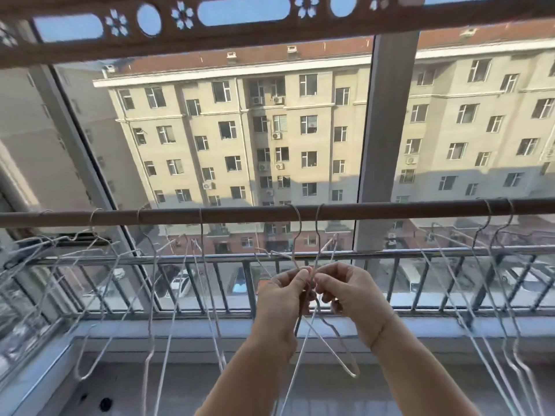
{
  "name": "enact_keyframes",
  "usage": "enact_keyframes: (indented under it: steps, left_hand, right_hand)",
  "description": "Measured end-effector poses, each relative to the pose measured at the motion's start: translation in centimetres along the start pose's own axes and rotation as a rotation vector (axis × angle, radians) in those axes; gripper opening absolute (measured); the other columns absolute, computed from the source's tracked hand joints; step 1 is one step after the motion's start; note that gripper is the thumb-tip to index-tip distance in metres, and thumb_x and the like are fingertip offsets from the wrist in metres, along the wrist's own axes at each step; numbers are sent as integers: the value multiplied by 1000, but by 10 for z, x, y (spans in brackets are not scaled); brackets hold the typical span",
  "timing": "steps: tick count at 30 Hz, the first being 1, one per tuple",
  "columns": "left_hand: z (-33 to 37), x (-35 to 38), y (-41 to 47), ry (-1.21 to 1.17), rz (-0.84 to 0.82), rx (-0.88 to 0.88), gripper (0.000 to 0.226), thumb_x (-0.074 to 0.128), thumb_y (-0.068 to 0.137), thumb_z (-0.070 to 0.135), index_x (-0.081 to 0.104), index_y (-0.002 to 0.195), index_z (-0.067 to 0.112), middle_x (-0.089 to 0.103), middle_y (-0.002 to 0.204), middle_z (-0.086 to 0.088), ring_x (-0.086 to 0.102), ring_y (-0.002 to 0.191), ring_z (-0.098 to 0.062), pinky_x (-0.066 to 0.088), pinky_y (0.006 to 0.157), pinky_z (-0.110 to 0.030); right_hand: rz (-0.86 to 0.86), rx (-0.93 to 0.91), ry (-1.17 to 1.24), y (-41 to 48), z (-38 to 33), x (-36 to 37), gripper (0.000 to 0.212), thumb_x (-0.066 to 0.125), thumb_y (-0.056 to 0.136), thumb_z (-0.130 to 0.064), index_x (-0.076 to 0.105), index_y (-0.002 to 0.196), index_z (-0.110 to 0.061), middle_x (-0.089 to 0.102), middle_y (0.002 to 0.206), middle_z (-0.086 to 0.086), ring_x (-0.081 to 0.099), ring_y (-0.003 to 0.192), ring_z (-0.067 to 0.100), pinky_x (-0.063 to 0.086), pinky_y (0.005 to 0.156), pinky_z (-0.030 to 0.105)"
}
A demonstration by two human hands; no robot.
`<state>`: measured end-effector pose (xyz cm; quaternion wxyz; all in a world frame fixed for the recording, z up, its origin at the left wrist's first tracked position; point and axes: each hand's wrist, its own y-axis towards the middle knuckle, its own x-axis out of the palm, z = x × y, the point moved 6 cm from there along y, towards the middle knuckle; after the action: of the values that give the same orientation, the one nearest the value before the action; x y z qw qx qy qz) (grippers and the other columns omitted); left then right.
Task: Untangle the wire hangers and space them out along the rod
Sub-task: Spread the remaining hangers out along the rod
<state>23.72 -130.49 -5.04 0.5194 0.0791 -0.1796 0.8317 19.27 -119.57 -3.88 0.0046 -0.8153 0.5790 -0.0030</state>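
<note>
A glazed balcony is facing a pale apartment block (270,130), with a metal railing (210,259) running outside the glass. Just above the hands, two tangled hangers (330,345) are hanging by their hooks from the rod (240,216). Their necks are crossing right at the fingertips and their frames are dangling below the wrists.

The left hand (285,298) is pinching one wire at the crossing. The right hand (351,292), just beside it, is pinching the other with curled fingers. Which wire is threading through which is too fine to tell.

To do this well, I judge the hands should be easing the wires apart gently, not yanking. If the frames are interlocked, lifting one hook off the rod should be freeing them, and then the two can be slid apart.

More hangers (201,235) are hanging well to the left of the left hand, spread along the rod but leaning into each other. A close pair (515,349) is hanging well to the right of the right hand and probably needs spacing. No container is showing.
</note>
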Motion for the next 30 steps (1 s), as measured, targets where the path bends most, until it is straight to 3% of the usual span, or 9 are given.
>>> enact_keyframes:
  steps: [2, 5, 7, 11, 17, 22, 30]
  left_hand:
    - [4, -3, 0, 51, 3, 8, 20, 58, 89, 8, 72, 74, 12, 66, 65, -6, 55, 60, -15, 47, 57, -23]
    - [10, -6, -2, 100, 3, 5, 15, 58, 90, 11, 71, 82, 11, 61, 70, -9, 51, 56, -13, 42, 41, -15]
    - [13, -5, -3, 82, -23, -3, 13, 59, 89, 9, 70, 83, 9, 61, 73, -12, 50, 57, -15, 41, 40, -14]
    - [14, -9, -4, 91, -22, -19, 8, 61, 87, 9, 69, 85, 8, 63, 69, -8, 52, 55, -12, 36, 35, -11]
    - [17, -24, 5, 73, 36, -4, 6, 60, 88, 9, 64, 91, 5, 60, 67, -7, 50, 50, -12, 35, 31, -14]
    - [18, -35, 8, -17, 88, 36, 6, 59, 88, 6, 64, 91, 4, 65, 71, -10, 58, 60, -15, 47, 44, -15]
    - [17, -48, 8, -32, 120, 54, 8, 59, 88, 8, 64, 93, 5, 66, 76, -11, 61, 68, -17, 48, 55, -22]
  right_hand:
    - [41, 9, 16, 1, 0, 0, 10, 58, 83, -3, 62, 78, -11, 62, 63, 3, 52, 48, 7, 38, 43, 18]
    - [53, 17, 48, 4, -4, 5, 6, 58, 87, -16, 60, 85, -12, 63, 64, 2, 51, 48, 8, 37, 42, 18]
    - [52, 5, 35, 7, -6, 9, 10, 62, 85, -20, 62, 86, -10, 61, 64, 2, 49, 47, 7, 38, 41, 18]
    - [92, 14, -33, 12, -6, 13, 7, 68, 79, -13, 64, 85, -11, 62, 68, 3, 53, 55, 11, 40, 44, 18]
    - [106, 43, -3, 8, -7, 7, 7, 55, 84, -4, 62, 87, -3, 62, 62, 7, 51, 45, 10, 39, 41, 21]
    - [181, 24, 53, 2, -11, -16, 10, 52, 85, -1, 60, 81, -4, 58, 56, 6, 45, 39, 8, 34, 34, 16]
    - [172, 24, 50, 0, -12, -25, 14, 51, 86, 1, 59, 76, -5, 57, 59, 12, 45, 38, 7, 33, 34, 15]
